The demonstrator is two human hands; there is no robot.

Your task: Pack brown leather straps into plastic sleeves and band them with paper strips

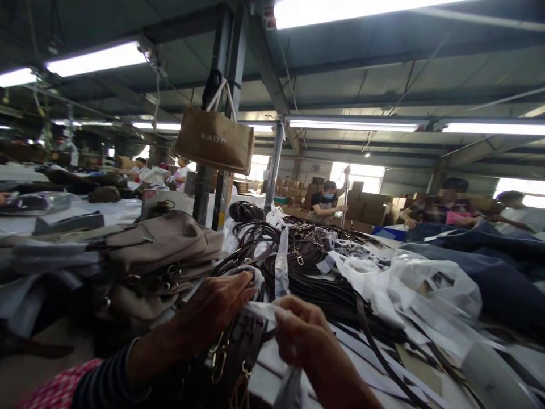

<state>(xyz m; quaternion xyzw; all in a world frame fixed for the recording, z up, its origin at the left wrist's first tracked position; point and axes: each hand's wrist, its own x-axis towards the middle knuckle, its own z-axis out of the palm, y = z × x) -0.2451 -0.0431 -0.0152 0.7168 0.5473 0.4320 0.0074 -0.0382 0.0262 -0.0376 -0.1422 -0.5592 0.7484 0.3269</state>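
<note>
While the left hand (213, 304) curls closed over a strip of white plastic wrap (260, 309) and the right hand (298, 332) pinches the same strip, a bundle of dark leather straps (238, 363) with brass buckles hangs just beneath them, beside a heaped pile of coiled straps (298, 272) and near stacked tan bags (153, 244)

The left hand (213, 307) and right hand (298, 332) pinch a white plastic strip (259, 309) above dark leather straps (240, 346) with brass clasps (219, 355). Taupe handbags (157, 244) lie to the left on the worktop (276, 386), a white plastic bag (434, 284) to the right.
</note>
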